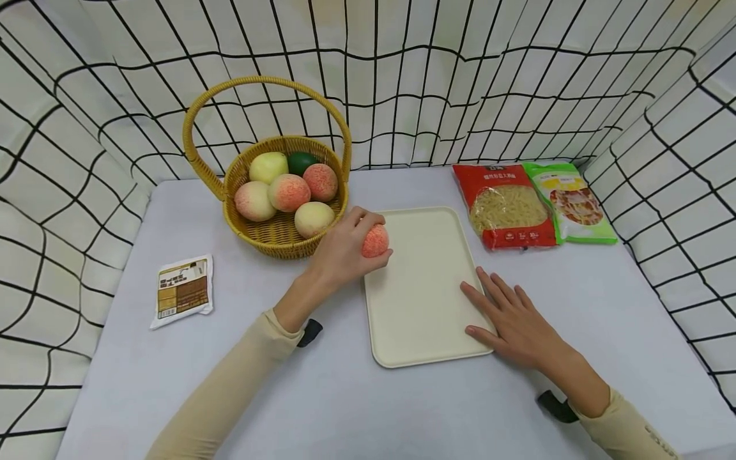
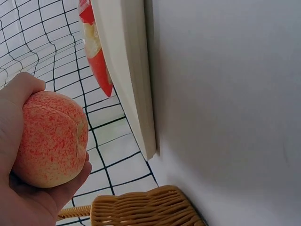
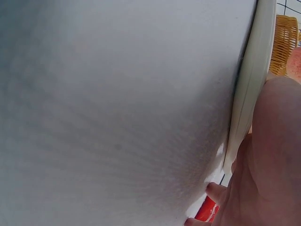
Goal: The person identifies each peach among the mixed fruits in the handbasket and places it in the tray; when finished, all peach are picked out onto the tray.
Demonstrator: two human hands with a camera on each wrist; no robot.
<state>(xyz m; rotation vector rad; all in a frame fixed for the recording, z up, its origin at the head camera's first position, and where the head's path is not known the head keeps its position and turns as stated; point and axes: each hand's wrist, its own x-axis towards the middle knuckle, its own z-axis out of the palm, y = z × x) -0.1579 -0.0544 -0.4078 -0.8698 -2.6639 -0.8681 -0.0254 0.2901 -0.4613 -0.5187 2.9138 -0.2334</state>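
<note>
My left hand [image 1: 346, 249] grips a peach [image 1: 375, 241] with a speckled red skin, above the left edge of a cream tray [image 1: 422, 287]. In the left wrist view the same peach [image 2: 51, 139] sits between thumb and fingers, a crease running down it. My right hand [image 1: 513, 319] rests with spread fingers at the tray's right edge, its fingertips touching the rim. To the left of the tray, a yellow wicker basket [image 1: 261, 248] with a tall handle holds several fruits: pinkish peaches [image 1: 289, 192], pale yellow ones [image 1: 314, 218] and a dark green one [image 1: 301, 162].
At the back right lie a red pasta bag [image 1: 508, 207] and a green-and-white food packet [image 1: 577, 204]. A brown-and-white packet [image 1: 184, 289] lies on the left of the white table [image 1: 345, 409]. Black wire mesh [image 1: 402, 96] over white cloth encloses the back and sides.
</note>
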